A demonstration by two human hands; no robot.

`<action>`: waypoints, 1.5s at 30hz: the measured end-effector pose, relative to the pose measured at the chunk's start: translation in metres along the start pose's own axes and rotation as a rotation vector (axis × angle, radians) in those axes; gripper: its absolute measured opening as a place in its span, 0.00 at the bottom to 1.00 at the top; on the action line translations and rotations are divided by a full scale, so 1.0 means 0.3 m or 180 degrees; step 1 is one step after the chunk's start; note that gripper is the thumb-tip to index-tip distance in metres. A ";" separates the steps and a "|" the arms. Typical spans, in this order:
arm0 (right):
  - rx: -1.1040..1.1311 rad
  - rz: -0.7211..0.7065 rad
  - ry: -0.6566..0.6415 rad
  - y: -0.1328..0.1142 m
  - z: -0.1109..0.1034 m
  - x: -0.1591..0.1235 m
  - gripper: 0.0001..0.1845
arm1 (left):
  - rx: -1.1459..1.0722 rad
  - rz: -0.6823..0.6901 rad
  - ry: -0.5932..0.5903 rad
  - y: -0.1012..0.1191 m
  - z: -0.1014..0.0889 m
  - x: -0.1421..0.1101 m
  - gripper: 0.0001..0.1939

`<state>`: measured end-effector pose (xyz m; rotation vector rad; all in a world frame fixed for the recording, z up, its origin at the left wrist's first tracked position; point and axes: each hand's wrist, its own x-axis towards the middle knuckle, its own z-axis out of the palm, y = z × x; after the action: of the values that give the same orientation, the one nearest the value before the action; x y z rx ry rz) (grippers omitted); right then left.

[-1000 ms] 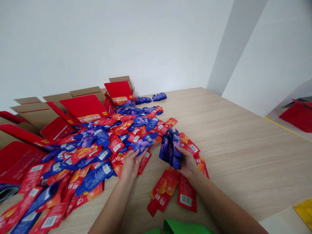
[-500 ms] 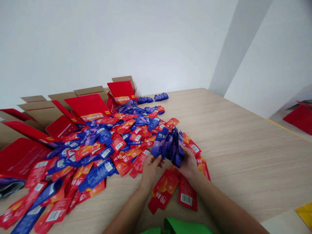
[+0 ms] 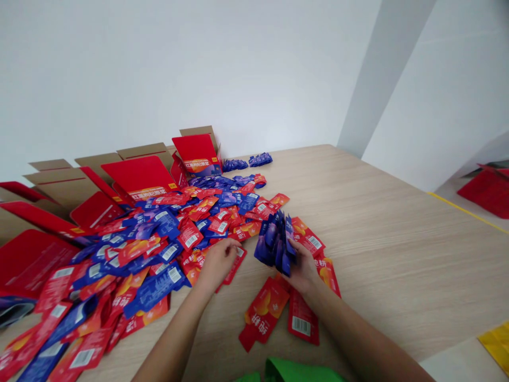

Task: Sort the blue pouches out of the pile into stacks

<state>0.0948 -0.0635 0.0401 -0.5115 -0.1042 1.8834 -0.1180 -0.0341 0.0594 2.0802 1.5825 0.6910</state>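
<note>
A fanned bundle of blue-purple sachets is gripped in my right hand, upright just above the table. My left hand is over the near right edge of a mixed sachet pile, beside a red sachet. Its fingers are curled inward, and whatever may be between them is hidden. Below and behind my right hand lie several red-orange sachets, among them one with its front up and one showing a barcode.
Open red cartons with brown flaps line the left and back of the table. Two small blue sachet stacks sit near the wall. Something green shows at the bottom edge, and a yellow item at the lower right.
My left hand brought a blue sachet to the bundle in my right hand, then let go and moved back left to the pile. The right hand stayed nearly in place.
</note>
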 end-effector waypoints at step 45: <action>-0.0173 0.0352 -0.0097 0.025 -0.036 0.020 0.10 | -0.2172 -0.1160 -0.0388 -0.043 0.167 -0.021 0.15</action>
<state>0.0906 -0.0626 0.0262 -0.5351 -0.1502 2.0012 -0.0979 -0.0389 0.0116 1.2786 1.3511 0.8060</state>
